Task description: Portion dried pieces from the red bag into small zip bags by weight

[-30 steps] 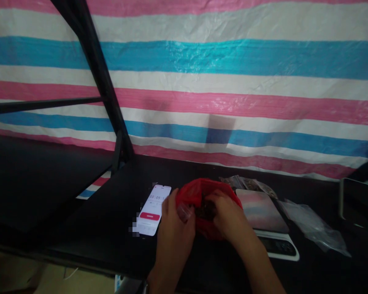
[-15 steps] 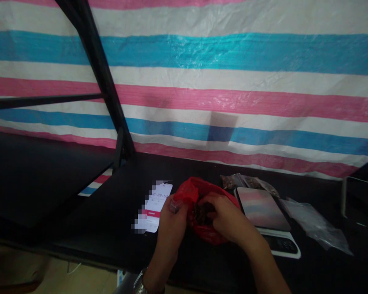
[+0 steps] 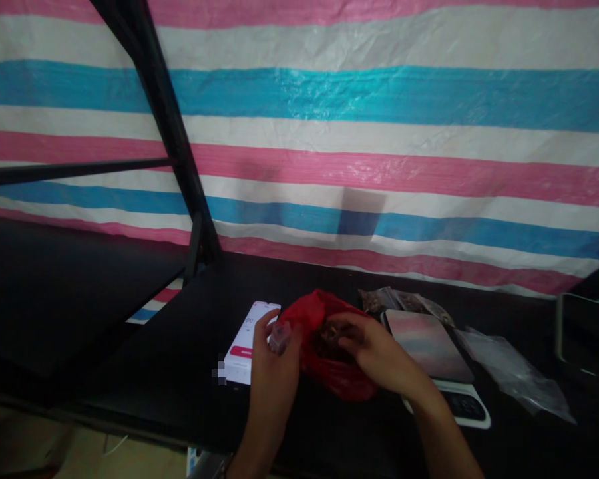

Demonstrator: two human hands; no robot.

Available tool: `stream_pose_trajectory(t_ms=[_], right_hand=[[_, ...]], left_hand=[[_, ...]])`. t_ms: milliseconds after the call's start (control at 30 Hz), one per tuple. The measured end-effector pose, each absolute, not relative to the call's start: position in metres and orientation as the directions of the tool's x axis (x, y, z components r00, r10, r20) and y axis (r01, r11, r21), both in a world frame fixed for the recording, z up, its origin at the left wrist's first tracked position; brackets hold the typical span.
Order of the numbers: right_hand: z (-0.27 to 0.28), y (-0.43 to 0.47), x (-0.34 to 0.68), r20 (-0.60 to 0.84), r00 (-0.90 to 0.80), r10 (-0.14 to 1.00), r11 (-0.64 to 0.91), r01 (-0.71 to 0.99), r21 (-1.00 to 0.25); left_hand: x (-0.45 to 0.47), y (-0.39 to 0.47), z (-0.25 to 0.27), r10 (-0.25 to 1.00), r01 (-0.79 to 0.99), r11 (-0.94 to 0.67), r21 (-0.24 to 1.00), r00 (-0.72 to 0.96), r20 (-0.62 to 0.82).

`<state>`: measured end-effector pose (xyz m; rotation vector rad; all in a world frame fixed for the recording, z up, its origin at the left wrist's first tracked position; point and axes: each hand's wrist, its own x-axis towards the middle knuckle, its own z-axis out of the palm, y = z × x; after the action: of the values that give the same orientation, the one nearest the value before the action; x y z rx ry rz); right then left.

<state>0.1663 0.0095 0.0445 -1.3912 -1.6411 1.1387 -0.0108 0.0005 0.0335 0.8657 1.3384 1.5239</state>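
A red plastic bag (image 3: 349,386) lies open on the black table, with brown dried pieces (image 3: 325,338) inside it. My left hand (image 3: 273,369) is at the bag's left side, thumb and fingers closed around a small clear plastic bag (image 3: 279,337). Reaching into the red bag's mouth from the right, my right hand (image 3: 377,346) has its fingers drawn together on some of the brown pieces. The fingertips are partly hidden, so the amount held is unclear.
Left of the bag lies a lit phone (image 3: 244,342). To the right are a digital scale (image 3: 429,342), filled small bags (image 3: 379,299) behind it, flat clear bags (image 3: 516,372) and a dark-screened phone (image 3: 586,336). A black metal post (image 3: 167,120) rises at the left before a striped sheet.
My left hand has moved slightly left, away from the red bag's rim, with the clear bag in it. My right hand stays in the red bag, its fingers shifted a little.
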Motion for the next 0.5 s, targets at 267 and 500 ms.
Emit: stream_pose_trajectory(t_ms=[267,500], right_hand=[[0.07,-0.003,0.188,0.033,-0.216,0.976,0.073,0.18,-0.981],[0.1,-0.024,0.184,0.043,-0.248,0.968,0.091,0.185,-0.979]], left_hand=[[-0.004,-0.021,0.03,0.945,0.122,-0.263,0.957,-0.168,0.281],[0.001,-0.019,0.02,0.969,0.135,-0.22,0.966,0.142,0.201]])
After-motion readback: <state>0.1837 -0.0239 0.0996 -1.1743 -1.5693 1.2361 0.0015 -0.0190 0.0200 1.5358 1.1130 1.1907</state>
